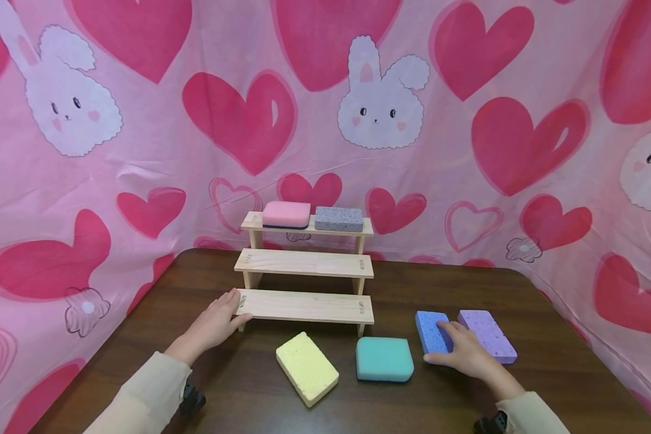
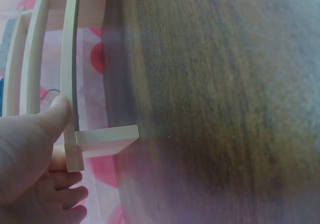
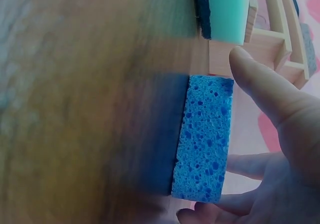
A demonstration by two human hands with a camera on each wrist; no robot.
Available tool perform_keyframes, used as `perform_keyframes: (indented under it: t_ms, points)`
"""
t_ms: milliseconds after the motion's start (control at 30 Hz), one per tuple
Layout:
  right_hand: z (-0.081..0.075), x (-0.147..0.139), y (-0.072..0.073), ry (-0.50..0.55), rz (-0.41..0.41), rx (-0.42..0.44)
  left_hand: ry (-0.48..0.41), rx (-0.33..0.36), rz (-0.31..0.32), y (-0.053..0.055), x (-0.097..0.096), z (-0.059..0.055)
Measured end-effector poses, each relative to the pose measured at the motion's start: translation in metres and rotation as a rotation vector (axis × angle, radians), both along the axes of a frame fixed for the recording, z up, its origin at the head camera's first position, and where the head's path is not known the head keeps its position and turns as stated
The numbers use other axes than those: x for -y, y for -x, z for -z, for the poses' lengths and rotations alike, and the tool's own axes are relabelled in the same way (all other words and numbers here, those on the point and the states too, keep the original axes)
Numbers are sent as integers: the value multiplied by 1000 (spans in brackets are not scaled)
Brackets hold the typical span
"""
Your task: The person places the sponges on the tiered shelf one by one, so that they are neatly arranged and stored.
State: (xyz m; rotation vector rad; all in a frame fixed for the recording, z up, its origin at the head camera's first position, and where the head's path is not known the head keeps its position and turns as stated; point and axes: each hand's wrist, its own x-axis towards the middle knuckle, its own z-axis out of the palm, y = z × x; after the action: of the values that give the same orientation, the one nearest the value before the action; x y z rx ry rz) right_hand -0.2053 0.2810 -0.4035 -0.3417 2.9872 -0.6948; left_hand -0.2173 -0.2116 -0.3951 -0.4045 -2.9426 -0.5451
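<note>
In the head view, my left hand (image 1: 215,320) holds the left end of the lowest tier of a small wooden step shelf (image 1: 304,306). The left wrist view has the thumb (image 2: 59,109) against that board, with the other fingers past its end. On the right, my right hand (image 1: 463,352) hovers at a blue sponge (image 1: 431,330) lying on the table. Its thumb (image 3: 255,76) stands apart from the blue sponge (image 3: 204,139), and the fingers reach along the opposite side; contact there is unclear. A purple sponge (image 1: 489,337) lies just right of the blue one.
A teal sponge (image 1: 384,360) and a yellow sponge (image 1: 307,369) lie on the brown table (image 1: 249,398) before the shelf. Its top tier bears a pink sponge (image 1: 286,214) and a grey sponge (image 1: 339,219). A pink cloth (image 1: 314,132) with hearts and rabbits hangs behind.
</note>
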Motion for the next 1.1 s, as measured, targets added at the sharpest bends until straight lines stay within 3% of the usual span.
perform_keyframes:
  t_ms: [400,1100]
  points:
    - [0,1,5,-39,5,8,4,9,-1,-1,-1,-3]
    - [-3,-5,5,8,-18,-40,0,23,-1,-2,-3,-6]
